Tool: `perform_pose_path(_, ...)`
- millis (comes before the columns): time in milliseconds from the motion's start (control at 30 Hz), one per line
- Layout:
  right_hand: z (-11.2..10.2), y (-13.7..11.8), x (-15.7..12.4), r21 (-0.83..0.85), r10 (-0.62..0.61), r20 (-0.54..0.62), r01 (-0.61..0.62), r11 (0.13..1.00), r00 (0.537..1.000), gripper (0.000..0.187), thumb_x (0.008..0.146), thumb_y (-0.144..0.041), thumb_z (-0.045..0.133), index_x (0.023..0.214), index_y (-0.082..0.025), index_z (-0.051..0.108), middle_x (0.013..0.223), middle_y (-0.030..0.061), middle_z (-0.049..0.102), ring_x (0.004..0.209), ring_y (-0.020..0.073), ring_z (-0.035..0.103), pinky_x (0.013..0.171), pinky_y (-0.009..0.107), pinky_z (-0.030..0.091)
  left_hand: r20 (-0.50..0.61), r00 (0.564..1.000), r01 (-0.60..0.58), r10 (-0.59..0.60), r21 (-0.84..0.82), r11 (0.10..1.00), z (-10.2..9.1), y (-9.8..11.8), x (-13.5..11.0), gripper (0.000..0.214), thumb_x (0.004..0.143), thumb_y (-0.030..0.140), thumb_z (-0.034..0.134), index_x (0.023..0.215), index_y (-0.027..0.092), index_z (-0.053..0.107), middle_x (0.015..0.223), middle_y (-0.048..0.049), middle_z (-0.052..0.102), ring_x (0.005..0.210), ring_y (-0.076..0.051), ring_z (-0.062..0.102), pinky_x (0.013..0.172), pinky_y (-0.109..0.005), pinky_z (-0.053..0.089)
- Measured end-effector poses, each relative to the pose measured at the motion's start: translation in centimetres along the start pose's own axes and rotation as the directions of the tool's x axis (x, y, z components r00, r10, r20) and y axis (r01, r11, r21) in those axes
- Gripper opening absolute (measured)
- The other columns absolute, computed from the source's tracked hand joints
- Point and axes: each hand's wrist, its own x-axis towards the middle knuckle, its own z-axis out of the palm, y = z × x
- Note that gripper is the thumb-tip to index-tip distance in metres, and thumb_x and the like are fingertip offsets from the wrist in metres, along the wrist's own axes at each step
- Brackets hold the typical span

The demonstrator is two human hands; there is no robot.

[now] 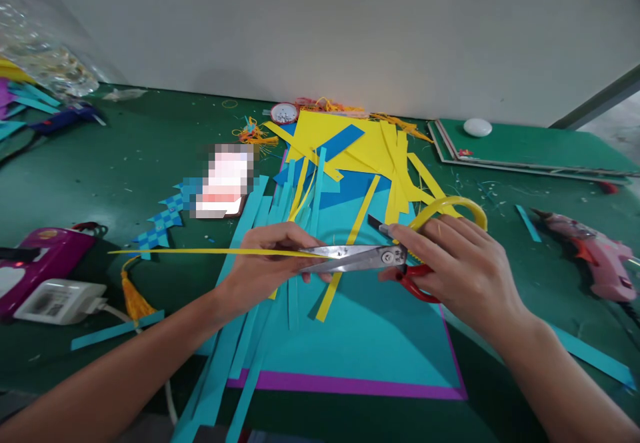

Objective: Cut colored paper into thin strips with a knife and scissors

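And here, at the middle of the frame, the left hand [265, 268] is pinching a narrow yellow strip [190, 251], thumb and fingers clamped on it, its long tail stretching out leftward. Right of centre, the right hand [463, 256] is gripping the scissors [370, 258], fingers closing round the yellow and red handles, the slightly parted blades pointing left and meeting the strip just beside the left fingertips. A dark blade [376, 223] is poking out by the right hand, too; I can't tell what its handle is like. Below, a turquoise sheet [375, 336] is covering most of a purple one [350, 381], turquoise strips [214, 383] are spreading toward the lower left, and yellow paper [315, 129] is lying at upper centre. Over at far right, a pink glue gun [597, 249] is resting on the green table [110, 163].
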Motion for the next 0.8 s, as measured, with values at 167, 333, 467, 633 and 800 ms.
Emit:
perform_pose_path(167,0.0,-0.1,-0.02,0.022,0.016,-0.003,-0.016,1.0,1.0,0.025,0.089,-0.03,0.065,0.11,-0.018,0.062,0.076,0.0047,0.065,0.07,0.0205,0.062,0.062,0.033,0.044,0.019,1.0,-0.003,0.003,0.003,1.0,-0.15,-0.22,0.05,0.018,0.076,0.033,0.081,0.081,0.02,0.07,0.081,-0.0065,0.078,0.064,-0.02,0.075,0.049,-0.022,0.059)
perform_pose_path(333,-0.2,-0.12,0.02,0.04,0.01,0.007,-0.01,0.999,1.0,0.03,0.089,-0.038,0.065,0.11,-0.016,0.06,0.074,0.0048,0.064,0.067,0.02,0.06,0.06,0.033,0.044,0.024,0.998,-0.05,0.051,-0.036,0.998,-0.17,-0.27,0.09,0.009,0.078,0.023,0.08,0.082,0.022,0.071,0.087,-0.0045,0.079,0.065,-0.018,0.076,0.051,-0.021,0.059)
perform_pose_path(467,-0.23,0.02,-0.16,0.028,0.051,0.049,-0.053,0.998,0.997,0.036,0.088,-0.039,0.065,0.116,-0.016,0.058,0.082,0.0073,0.066,0.073,0.0222,0.061,0.063,0.035,0.045,-0.032,0.997,-0.07,0.07,0.003,0.998,-0.34,-0.62,-0.08,0.009,0.078,0.017,0.078,0.082,0.022,0.072,0.086,-0.0035,0.079,0.064,-0.017,0.075,0.051,-0.021,0.059)
perform_pose_path(633,-0.2,0.07,-0.26,0.004,0.052,0.077,-0.053,0.999,0.996,0.038,0.089,-0.039,0.063,0.118,-0.016,0.057,0.086,0.0087,0.067,0.076,0.0228,0.061,0.064,0.035,0.044,-0.053,0.997,-0.057,0.058,0.024,0.998,-0.37,-0.95,-0.17,0.008,0.08,0.021,0.077,0.083,0.02,0.07,0.089,-0.0053,0.079,0.065,-0.018,0.075,0.049,-0.021,0.058)
perform_pose_path(800,-0.24,0.04,-0.25,-0.011,0.044,0.084,-0.043,0.999,0.995,0.04,0.088,-0.039,0.065,0.119,-0.014,0.057,0.087,0.0099,0.066,0.077,0.0236,0.06,0.065,0.035,0.044,-0.035,0.998,-0.057,0.058,0.018,0.998,-0.13,-0.46,0.03,0.008,0.079,0.022,0.078,0.082,0.022,0.07,0.089,-0.0038,0.079,0.064,-0.017,0.075,0.048,-0.021,0.057)
